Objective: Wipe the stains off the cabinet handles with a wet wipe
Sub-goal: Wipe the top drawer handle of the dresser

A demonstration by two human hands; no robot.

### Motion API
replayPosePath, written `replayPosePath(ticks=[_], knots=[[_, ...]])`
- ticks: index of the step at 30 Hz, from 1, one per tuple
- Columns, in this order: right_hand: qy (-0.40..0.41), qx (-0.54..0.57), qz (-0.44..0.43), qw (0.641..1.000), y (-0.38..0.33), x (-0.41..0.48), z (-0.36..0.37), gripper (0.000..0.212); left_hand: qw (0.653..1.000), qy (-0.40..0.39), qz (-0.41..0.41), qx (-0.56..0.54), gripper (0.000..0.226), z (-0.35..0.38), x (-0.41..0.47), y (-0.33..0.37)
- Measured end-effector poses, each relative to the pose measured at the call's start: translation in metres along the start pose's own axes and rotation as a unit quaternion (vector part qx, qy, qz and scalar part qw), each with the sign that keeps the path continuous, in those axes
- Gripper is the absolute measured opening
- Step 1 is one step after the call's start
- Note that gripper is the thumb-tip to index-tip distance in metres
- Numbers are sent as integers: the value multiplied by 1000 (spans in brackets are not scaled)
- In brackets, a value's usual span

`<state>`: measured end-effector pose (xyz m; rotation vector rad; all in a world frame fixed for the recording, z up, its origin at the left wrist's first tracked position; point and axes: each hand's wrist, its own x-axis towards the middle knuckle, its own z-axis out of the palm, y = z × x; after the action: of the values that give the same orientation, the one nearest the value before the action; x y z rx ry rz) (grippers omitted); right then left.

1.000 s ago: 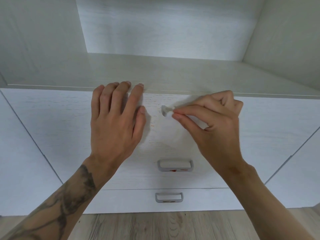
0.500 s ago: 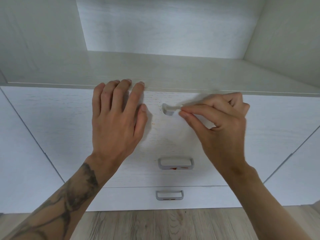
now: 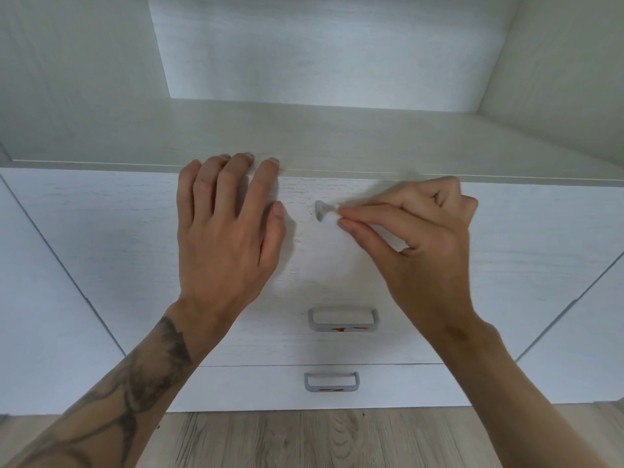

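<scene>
left hand [image 3: 226, 238]: flat on the cabinet front [image 3: 101, 231], fingers straight, tips at its upper edge. grip wide, holds nothing.
right hand [image 3: 415, 244]: at 3 o'clock of the left hand, apart from it. thumb and forefinger pinch the wipe, other fingers curled in.
wipe [image 3: 332, 217]: white, only a small bit shows at the fingertips, pressed on the top handle.
top handle [image 3: 319, 209]: grey, only its left end shows, at 9 o'clock of the right fingertips. rest is hidden behind wipe and hand, so stains there can't be judged.
specks [image 3: 297, 240]: a few reddish dots on the front between the hands, at 7 to 9 o'clock of the top handle.
mid handle [image 3: 342, 329]: grey, at 6 o'clock of the top handle, untouched, red stains on its lower bar.
low handle [image 3: 331, 388]: at 6 o'clock again, below a seam in the front, red marks on its lower bar.
shelf [image 3: 337, 136]: pale wood, at 12 o'clock of both hands.
floor [image 3: 304, 437]: wood planks, at 6 o'clock of the cabinet.
</scene>
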<state>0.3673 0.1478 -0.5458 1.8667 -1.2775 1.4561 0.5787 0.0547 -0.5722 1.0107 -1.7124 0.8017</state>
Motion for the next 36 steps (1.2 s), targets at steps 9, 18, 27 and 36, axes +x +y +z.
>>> replayPosePath(ticks=[9,18,27,36], knots=[[6,1,-26,1000,-1,3,8,7,1000,3,2,-5,40,2,-1,0],[68,13,64,996,31,-20,-17,15,1000,-3,2,5,42,3,-1,-1],[103,171,218,955,24,-28,-11,9,1000,-7,-1,0,43,0,-2,0],[141,193,264,935,5,-43,-4,22,1000,2,-1,-2,42,3,-1,0]])
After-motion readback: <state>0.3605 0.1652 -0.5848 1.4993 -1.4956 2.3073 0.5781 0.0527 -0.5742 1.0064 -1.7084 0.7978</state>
